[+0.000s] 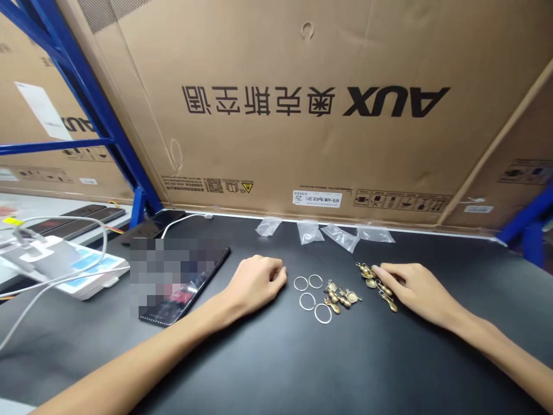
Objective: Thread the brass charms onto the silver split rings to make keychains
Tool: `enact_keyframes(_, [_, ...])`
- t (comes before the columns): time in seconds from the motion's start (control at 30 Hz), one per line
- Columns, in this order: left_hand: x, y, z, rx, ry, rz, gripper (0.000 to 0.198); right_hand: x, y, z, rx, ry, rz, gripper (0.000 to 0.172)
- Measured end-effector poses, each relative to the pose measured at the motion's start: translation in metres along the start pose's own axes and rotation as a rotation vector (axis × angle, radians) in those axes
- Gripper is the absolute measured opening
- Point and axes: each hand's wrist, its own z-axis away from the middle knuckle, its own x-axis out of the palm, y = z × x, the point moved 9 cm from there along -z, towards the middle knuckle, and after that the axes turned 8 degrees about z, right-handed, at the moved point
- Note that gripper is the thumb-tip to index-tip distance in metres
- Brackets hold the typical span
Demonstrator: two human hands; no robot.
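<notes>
My left hand [258,280] rests on the black tabletop, fingers curled into a loose fist, and nothing shows in it. Just right of it lie several silver split rings [307,301], spread apart. Beside the rings is a small heap of brass-coloured charms [344,298], some gourd-shaped and some flat with a loop. My right hand [406,285] reaches in from the right, its thumb and bent fingers closed at a second heap of brass charms [370,282]. Part of that heap is hidden by the fingers, and one gourd-shaped charm [389,302] lies below them.
Small clear plastic bags [310,232] lie along the back, before a large cardboard box [268,150]. A dark tablet-like device [190,294], partly pixelated, lies left. Farther left are white cables [106,236] and a white box [93,276]. Blue rack posts [93,98] flank the table.
</notes>
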Motion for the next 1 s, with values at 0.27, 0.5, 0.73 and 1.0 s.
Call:
enact_keyframes(0.27, [0.007,0.021,0.001,0.197,-0.076,0.114,0.033,-0.001,0.000,0.000,-0.009,0.011,-0.004,0.048])
enact_keyframes(0.5, [0.016,0.044,-0.002,0.246,-0.282,-0.228,0.021,-0.006,-0.001,-0.004,-0.014,0.027,-0.023,0.049])
enact_keyframes(0.73, [0.015,0.073,-0.020,0.258,-0.364,-0.338,0.024,-0.020,0.002,-0.001,-0.008,0.079,-0.091,0.048])
enact_keyframes(1.0, [0.004,0.080,-0.039,0.204,-0.203,-0.136,0.010,-0.050,-0.019,0.007,-0.022,0.205,-0.280,0.044])
